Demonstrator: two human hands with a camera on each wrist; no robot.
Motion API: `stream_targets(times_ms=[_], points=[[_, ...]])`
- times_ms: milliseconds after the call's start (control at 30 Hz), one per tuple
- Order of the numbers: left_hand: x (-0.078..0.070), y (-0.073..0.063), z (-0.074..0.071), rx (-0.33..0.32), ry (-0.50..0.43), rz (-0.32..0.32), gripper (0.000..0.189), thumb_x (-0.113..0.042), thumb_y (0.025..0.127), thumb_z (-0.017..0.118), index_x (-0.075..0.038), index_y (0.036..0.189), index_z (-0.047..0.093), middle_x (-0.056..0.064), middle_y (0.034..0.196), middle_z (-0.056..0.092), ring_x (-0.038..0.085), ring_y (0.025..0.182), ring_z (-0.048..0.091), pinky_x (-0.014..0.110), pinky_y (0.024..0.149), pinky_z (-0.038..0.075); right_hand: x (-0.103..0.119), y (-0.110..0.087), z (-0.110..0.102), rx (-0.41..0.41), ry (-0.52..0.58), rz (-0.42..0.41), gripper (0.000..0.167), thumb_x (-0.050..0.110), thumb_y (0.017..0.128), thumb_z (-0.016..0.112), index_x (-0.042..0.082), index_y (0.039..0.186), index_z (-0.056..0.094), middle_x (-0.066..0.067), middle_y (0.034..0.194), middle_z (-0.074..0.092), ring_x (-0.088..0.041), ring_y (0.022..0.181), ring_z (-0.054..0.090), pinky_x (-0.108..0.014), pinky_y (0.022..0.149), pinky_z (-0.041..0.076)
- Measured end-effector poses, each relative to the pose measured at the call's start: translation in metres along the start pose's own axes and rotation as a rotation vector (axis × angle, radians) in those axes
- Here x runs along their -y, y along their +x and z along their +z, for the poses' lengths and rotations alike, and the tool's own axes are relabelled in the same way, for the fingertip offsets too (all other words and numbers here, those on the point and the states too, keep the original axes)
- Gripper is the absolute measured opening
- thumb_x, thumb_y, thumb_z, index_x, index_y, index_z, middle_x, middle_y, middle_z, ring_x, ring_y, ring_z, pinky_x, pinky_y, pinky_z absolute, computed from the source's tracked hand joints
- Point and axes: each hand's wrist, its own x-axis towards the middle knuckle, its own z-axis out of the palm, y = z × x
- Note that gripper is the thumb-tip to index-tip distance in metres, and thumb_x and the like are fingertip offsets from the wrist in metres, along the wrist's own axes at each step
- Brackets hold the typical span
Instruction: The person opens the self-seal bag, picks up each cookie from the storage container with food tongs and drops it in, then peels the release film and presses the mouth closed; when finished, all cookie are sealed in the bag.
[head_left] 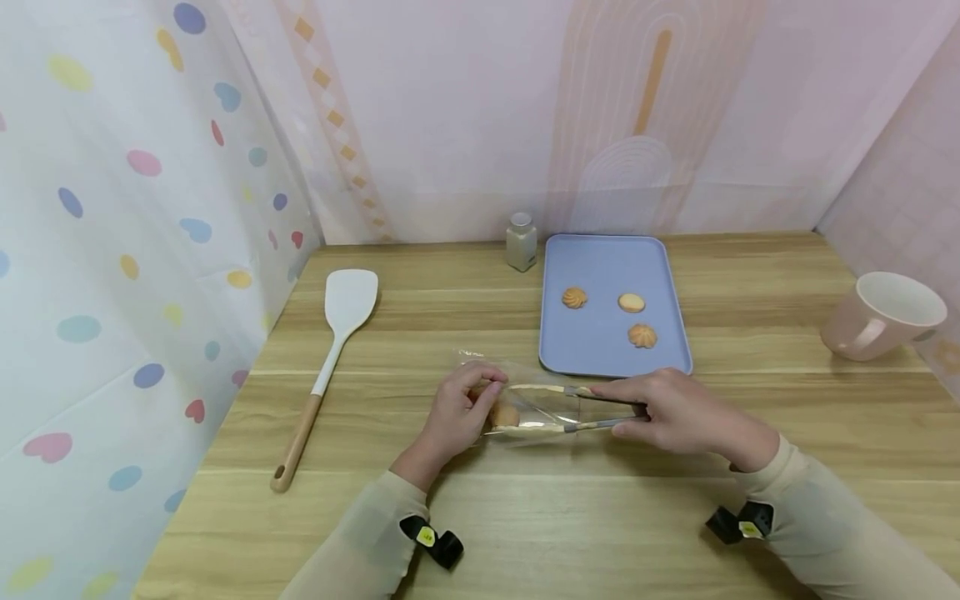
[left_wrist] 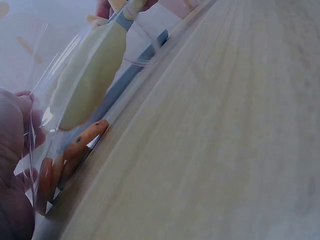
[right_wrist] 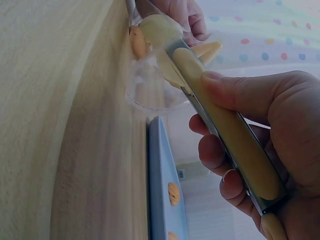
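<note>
Toward the front of the table lies a clear plastic bag (head_left: 551, 408) with several cookies (left_wrist: 82, 142) in its closed end. My left hand (head_left: 459, 410) pinches the bag at that end, thumb against forefinger. From the right, my right hand (head_left: 678, 419) grips a pair of tongs (right_wrist: 235, 145), fingers on one side and thumb on the other. The pale, broad tips of the tongs reach through the bag's mouth, standing apart inside it near the cookies. Whether they touch a cookie I cannot tell.
Behind the bag is a blue tray (head_left: 600, 354) bearing three cookies (head_left: 642, 336). A small glass jar (head_left: 521, 243) stands left of the tray. At far left lies a white spatula (head_left: 349, 302) with a wooden handle; a pink mug (head_left: 877, 321) stands at far right.
</note>
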Motion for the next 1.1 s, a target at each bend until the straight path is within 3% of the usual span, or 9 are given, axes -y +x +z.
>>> stream_targets(times_ms=[333, 533, 700, 933, 1100], points=[[0.001, 0.000, 0.002, -0.013, -0.003, -0.014, 0.010, 0.013, 0.087, 0.059, 0.006, 0.092, 0.065, 0.018, 0.094, 0.065, 0.028, 0.081, 0.058, 0.029, 0.062, 0.046, -0.001, -0.021, -0.016, -0.034, -0.014, 0.019, 0.045, 0.017, 0.085, 0.074, 0.015, 0.128, 0.063, 0.013, 0.084, 0.061, 0.005, 0.051, 0.037, -0.019, 0.046, 0.036], [0.003, 0.000, 0.002, -0.025, -0.007, -0.004, 0.009, 0.013, 0.087, 0.060, 0.006, 0.090, 0.064, 0.018, 0.093, 0.065, 0.027, 0.077, 0.057, 0.031, 0.058, 0.044, -0.002, -0.026, -0.018, -0.015, -0.037, 0.030, 0.042, 0.020, 0.086, 0.074, 0.016, 0.127, 0.064, 0.018, 0.060, 0.042, 0.006, 0.050, 0.036, -0.018, 0.046, 0.036], [0.003, -0.001, 0.003, -0.028, -0.008, -0.006, 0.011, 0.014, 0.087, 0.059, 0.005, 0.091, 0.064, 0.018, 0.094, 0.065, 0.024, 0.074, 0.055, 0.030, 0.055, 0.044, 0.000, -0.015, -0.009, 0.041, -0.007, 0.030, 0.041, 0.022, 0.089, 0.071, 0.018, 0.128, 0.063, 0.018, 0.059, 0.039, 0.006, 0.049, 0.035, -0.018, 0.045, 0.036], [0.002, -0.002, 0.003, -0.021, -0.026, -0.024, 0.011, 0.013, 0.088, 0.058, 0.006, 0.093, 0.065, 0.018, 0.095, 0.066, 0.015, 0.054, 0.046, 0.024, 0.046, 0.042, 0.000, -0.002, -0.001, 0.039, 0.002, 0.012, 0.041, 0.019, 0.087, 0.072, 0.013, 0.126, 0.064, 0.017, 0.058, 0.038, 0.005, 0.047, 0.034, -0.019, 0.044, 0.035], [0.000, -0.001, 0.001, -0.018, -0.010, -0.012, 0.010, 0.012, 0.088, 0.059, 0.005, 0.093, 0.065, 0.018, 0.093, 0.066, 0.020, 0.063, 0.052, 0.023, 0.050, 0.044, 0.000, -0.005, -0.002, 0.037, 0.019, 0.032, 0.042, 0.018, 0.087, 0.072, 0.013, 0.127, 0.063, 0.017, 0.057, 0.036, 0.005, 0.046, 0.031, -0.018, 0.043, 0.033]])
